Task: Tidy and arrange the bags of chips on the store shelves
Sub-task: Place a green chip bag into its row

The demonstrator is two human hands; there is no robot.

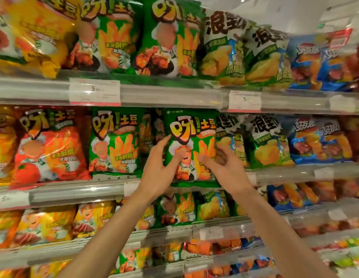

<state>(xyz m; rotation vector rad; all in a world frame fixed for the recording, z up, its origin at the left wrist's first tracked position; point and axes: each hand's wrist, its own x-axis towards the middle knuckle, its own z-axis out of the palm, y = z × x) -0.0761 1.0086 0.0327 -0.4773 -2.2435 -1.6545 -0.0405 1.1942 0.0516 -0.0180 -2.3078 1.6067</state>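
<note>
Middle shelf (78,194), centre. I'm setting one green bag (191,146) upright in its row, between a matching green bag (114,140) on the left and the white-topped bags (232,137) on the right. My left hand (157,170) has fingers spread against its left edge; my right hand (227,170) is open, thumb on the front, fingers reaching behind the right edge. Neither is clamped shut. Bag's bottom overhangs the shelf lip slightly, I judge. Next: push it back square, level with its neighbours.
</note>
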